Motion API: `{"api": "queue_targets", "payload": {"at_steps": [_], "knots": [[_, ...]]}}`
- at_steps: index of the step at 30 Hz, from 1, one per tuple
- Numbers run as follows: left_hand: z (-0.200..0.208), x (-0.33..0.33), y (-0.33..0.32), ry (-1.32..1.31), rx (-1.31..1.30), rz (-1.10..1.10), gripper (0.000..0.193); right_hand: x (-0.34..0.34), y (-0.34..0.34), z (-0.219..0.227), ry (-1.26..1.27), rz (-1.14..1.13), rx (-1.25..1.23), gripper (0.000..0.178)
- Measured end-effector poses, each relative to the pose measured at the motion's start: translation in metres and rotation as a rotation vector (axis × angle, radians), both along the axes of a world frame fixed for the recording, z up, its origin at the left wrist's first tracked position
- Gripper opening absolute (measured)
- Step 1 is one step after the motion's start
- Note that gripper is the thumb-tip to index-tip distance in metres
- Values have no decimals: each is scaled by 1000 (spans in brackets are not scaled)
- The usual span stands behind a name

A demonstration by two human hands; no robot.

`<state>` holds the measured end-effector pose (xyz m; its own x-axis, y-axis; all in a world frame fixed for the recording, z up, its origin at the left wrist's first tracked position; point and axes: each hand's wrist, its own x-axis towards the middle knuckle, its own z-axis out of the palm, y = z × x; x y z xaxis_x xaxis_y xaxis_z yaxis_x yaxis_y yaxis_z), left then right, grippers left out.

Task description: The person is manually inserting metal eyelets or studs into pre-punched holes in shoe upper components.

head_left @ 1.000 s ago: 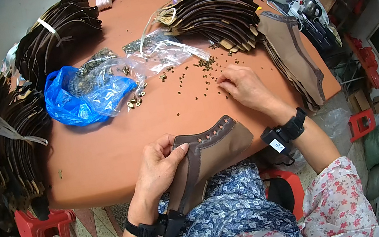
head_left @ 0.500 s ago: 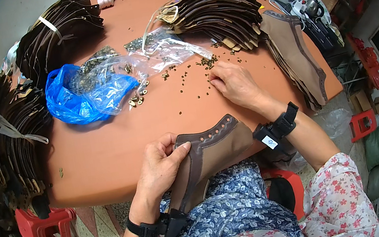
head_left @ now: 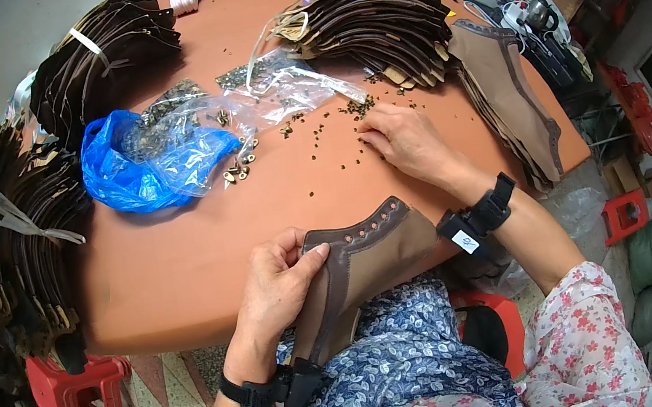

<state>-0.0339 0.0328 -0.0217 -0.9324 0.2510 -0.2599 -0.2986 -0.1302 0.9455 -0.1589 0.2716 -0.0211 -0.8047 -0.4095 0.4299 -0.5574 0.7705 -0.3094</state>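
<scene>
My left hand [head_left: 283,283] grips a brown shoe upper [head_left: 384,249] by its upper left corner, thumb on top and fingers behind. The piece has a darker leather band with a row of small round holes along its top edge; its lower part hangs down toward my lap. Beyond it, my right hand [head_left: 405,140] rests on the table at the scattered small dark metal eyelets [head_left: 358,106]. Its thumb and forefinger are drawn together among them, and whatever lies between the fingertips is too small to make out.
Beside the eyelets lie a blue plastic bag [head_left: 116,173], clear bags [head_left: 283,95] and larger metal fittings [head_left: 236,171]. Tied stacks of dark uppers [head_left: 366,27] stand around the orange-brown table [head_left: 174,270], with brown uppers [head_left: 493,75] at the right. Red stools [head_left: 79,392] stand below.
My right hand has shifted very slightly at the eyelets. My left hand keeps the shoe upper in the same place.
</scene>
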Motion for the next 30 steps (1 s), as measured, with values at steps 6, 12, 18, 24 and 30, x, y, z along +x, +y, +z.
{"api": "queue_targets", "payload": {"at_steps": [6, 12, 18, 24, 30], "knots": [[2, 0, 0, -3, -21, -1, 12, -5, -5, -4, 23, 17, 103, 10], [-2, 1, -2, 7, -47, -12, 12, 21, 22, 16, -34, -109, 34, 9], [2, 1, 2, -5, 26, 4, 14, 67, 58, 25, -75, -217, 265, 11], [3, 1, 2, 4, -30, 17, 11, 72, 62, 16, -264, -223, 9, 17], [-1, 1, 1, 11, -54, 16, 11, 88, 79, 5, -244, -316, -320, 12]]}}
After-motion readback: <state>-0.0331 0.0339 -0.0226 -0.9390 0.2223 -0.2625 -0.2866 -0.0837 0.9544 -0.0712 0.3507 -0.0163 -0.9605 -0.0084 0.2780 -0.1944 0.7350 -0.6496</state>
